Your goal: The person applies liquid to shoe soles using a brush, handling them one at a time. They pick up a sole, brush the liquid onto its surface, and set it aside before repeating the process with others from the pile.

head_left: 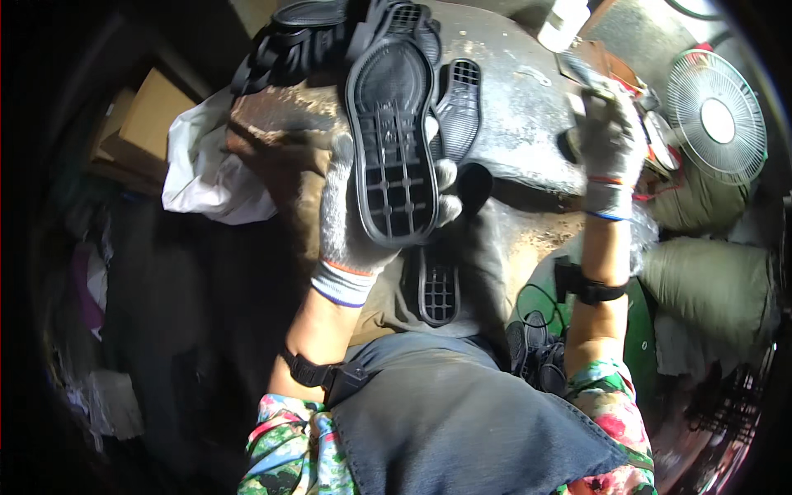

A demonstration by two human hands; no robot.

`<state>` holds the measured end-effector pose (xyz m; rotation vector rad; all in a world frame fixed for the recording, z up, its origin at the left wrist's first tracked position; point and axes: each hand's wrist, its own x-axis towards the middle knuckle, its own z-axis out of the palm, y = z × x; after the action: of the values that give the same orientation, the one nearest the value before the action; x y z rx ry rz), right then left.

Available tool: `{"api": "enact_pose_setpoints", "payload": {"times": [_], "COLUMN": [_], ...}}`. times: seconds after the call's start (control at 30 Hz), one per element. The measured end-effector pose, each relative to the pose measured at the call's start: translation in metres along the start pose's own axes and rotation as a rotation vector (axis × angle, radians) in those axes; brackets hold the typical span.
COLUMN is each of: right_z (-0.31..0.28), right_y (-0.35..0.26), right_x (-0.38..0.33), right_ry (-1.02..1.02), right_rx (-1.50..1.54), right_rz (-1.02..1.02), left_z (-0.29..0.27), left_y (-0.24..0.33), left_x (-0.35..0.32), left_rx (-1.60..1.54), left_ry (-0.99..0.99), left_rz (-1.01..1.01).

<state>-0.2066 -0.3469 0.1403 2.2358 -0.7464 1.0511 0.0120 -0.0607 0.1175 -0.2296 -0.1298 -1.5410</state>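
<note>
My left hand, in a grey-white knit glove, grips a black shoe sole. The sole is held upright over my lap, its open grid cells and smooth oval heel bed facing me. My gloved right hand is stretched out to the far right, beside a cluster of tools and small containers. Motion smears its fingers, and a greyish-blue object lies near their tips; whether they hold it is unclear. Behind the held sole, another black sole lies on the worn tabletop. One more grid-patterned sole sits between my legs.
Black strapped sandal parts are piled at the table's far left. A white bag hangs off the left edge near cardboard boxes. At right stand a fan, a white bottle and stuffed green sacks.
</note>
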Motion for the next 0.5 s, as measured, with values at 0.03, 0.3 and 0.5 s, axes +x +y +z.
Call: {"api": "enact_pose_setpoints", "payload": {"times": [0.03,0.3,0.5], "right_z": [0.002,0.027,-0.046], "right_y": [-0.029,-0.067,-0.116], "right_x": [0.008,0.008,0.007], "right_ry": [-0.056,-0.021,-0.130], "right_rx": [0.385,0.798,0.941], "right_rz": [0.232,0.117,0.010], "left_z": [0.000,-0.040,-0.039], "left_y": [-0.004,-0.014,-0.015], "left_x": [-0.001,-0.023,-0.031], "left_rx": [0.051,0.199,0.045], "left_ry": [0.042,0.195,0.489], "left_rz": [-0.024,-0.284,-0.117]}}
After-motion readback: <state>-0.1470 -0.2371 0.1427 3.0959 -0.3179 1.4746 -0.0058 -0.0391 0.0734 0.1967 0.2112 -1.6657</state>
